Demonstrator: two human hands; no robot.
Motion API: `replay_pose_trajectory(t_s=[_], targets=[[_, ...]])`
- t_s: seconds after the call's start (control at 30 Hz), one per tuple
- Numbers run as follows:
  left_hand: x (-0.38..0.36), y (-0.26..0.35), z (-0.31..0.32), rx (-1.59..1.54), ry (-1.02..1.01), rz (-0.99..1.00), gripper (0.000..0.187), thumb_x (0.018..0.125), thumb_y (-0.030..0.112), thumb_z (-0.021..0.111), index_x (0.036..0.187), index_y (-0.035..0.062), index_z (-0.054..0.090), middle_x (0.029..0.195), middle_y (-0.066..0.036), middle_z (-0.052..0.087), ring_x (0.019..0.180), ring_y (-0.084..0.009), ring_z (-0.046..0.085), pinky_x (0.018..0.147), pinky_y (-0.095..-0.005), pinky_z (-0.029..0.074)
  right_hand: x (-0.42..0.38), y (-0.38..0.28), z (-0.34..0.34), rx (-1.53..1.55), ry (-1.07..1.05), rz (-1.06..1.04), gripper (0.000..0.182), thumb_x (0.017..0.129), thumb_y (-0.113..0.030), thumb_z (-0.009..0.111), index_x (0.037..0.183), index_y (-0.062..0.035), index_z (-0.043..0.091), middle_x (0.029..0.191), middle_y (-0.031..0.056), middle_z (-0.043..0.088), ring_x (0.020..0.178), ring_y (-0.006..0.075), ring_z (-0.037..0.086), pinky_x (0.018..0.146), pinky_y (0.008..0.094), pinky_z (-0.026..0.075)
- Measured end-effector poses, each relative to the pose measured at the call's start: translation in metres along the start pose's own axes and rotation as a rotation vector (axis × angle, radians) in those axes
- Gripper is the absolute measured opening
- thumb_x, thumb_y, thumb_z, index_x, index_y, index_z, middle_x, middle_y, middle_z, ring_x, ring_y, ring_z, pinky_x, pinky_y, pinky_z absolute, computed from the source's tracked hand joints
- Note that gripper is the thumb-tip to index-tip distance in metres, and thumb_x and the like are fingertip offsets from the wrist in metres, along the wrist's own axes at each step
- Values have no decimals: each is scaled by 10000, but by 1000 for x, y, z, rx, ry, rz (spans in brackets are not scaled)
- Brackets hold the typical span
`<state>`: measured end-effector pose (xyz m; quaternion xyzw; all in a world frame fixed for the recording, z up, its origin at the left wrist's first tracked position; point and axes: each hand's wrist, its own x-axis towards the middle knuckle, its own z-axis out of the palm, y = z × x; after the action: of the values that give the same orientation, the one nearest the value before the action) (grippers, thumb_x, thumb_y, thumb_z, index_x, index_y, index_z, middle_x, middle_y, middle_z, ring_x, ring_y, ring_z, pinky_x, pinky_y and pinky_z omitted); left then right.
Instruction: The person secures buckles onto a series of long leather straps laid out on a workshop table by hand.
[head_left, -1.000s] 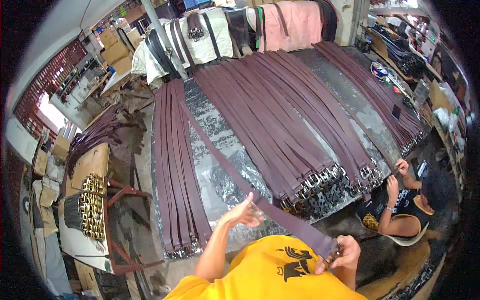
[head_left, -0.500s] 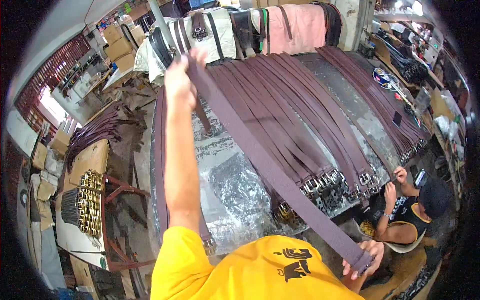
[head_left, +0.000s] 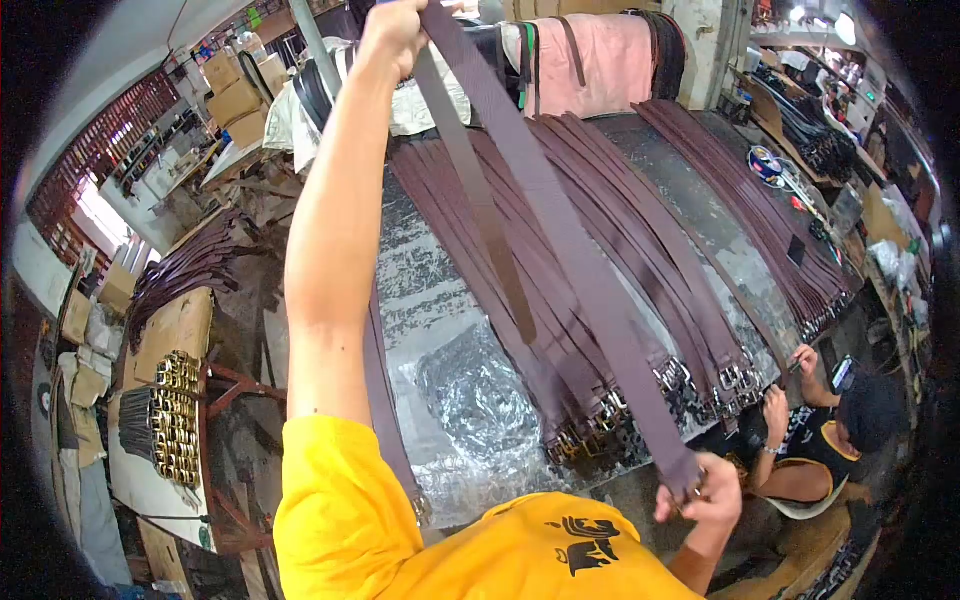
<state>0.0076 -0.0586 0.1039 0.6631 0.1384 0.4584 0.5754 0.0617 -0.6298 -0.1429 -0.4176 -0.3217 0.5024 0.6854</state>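
Observation:
I hold a long dark brown leather belt [head_left: 560, 240] stretched taut above a foil-covered table [head_left: 440, 300]. My left hand [head_left: 395, 30] is raised high at the top of the view and grips the belt near its far end, whose loose tail hangs down over the table. My right hand [head_left: 705, 490] is low near my chest, pinching the belt's near end. Under the belt lie rows of brown belts [head_left: 600, 250] with metal buckles [head_left: 700, 385] at the near edge.
A seated person [head_left: 820, 430] works on belts at the table's right corner. A small table [head_left: 165, 410] at the left holds a row of brass buckles. More belts hang over a cloth-draped rail [head_left: 560, 50] behind. Cardboard boxes [head_left: 235, 95] stand at back left.
My left hand has risen from just above the table near my chest to high overhead, lifting the belt off the table. My right hand stayed low, gripping the near end.

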Motion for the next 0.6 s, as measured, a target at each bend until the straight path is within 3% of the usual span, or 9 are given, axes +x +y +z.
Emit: replay_pose_trajectory(t_s=[0.03, 0.1, 0.17, 0.4, 0.5, 0.57, 0.6], targets=[[20, -26, -9, 59, 9, 42, 354, 977, 158, 310, 1143, -76, 516, 1073, -205, 621, 997, -241, 600, 868, -337, 484, 19, 6, 6, 49, 54, -33, 428, 708, -51, 719, 1048, 112, 516, 792, 172, 603, 691, 308, 643, 564, 411, 538], [24, -44, -4, 28, 31, -7, 347, 990, 213, 317, 1099, -17, 553, 1040, -163, 641, 967, -238, 616, 840, -330, 499, 49, 30, -13, 115, -42, -87, 555, 736, 104, 615, 1257, 21, 444, 969, 223, 618, 769, 309, 653, 692, 419, 549], [57, -68, -18, 72, 38, 14, 328, 991, 220, 326, 1147, 17, 530, 1006, -138, 649, 946, -226, 616, 823, -335, 503, 79, 29, -10, 25, 16, -25, 484, 819, 97, 543, 1279, -3, 431, 868, 185, 630, 794, 290, 643, 687, 410, 542], [98, -102, -19, -222, -81, 214, 295, 979, 189, 376, 1237, 83, 471, 1035, -95, 622, 927, -200, 597, 824, -351, 485, 128, 63, -39, 42, 85, -26, 431, 838, 69, 536, 1256, -2, 459, 861, 161, 632, 759, 252, 640, 687, 385, 545], [59, -139, 8, -169, 137, 153, 317, 965, 165, 415, 1245, 21, 454, 1165, -128, 575, 961, -174, 572, 885, -302, 422, 122, 74, -52, 47, 180, 99, 394, 845, 46, 541, 1232, -1, 483, 873, 133, 624, 749, 231, 634, 667, 359, 543], [59, -208, -10, -29, 161, -50, 587, 944, 214, 468, 1425, 27, 188, 1420, -182, 322, 1234, -261, 382, 1010, -397, 322, 117, 83, -62, 33, 238, 171, 375, 849, 31, 543, 1220, 3, 492, 871, 111, 614, 750, 220, 630, 653, 341, 540], [55, -244, -26, 0, 111, -204, 776, 915, 312, 509, 1440, 21, 17, 1490, -189, 154, 1357, -316, 199, 1077, -453, 212, 112, 91, -70, 22, 265, 195, 369, 851, 25, 545, 1216, 7, 494, 867, 100, 607, 754, 216, 628, 646, 333, 539]])
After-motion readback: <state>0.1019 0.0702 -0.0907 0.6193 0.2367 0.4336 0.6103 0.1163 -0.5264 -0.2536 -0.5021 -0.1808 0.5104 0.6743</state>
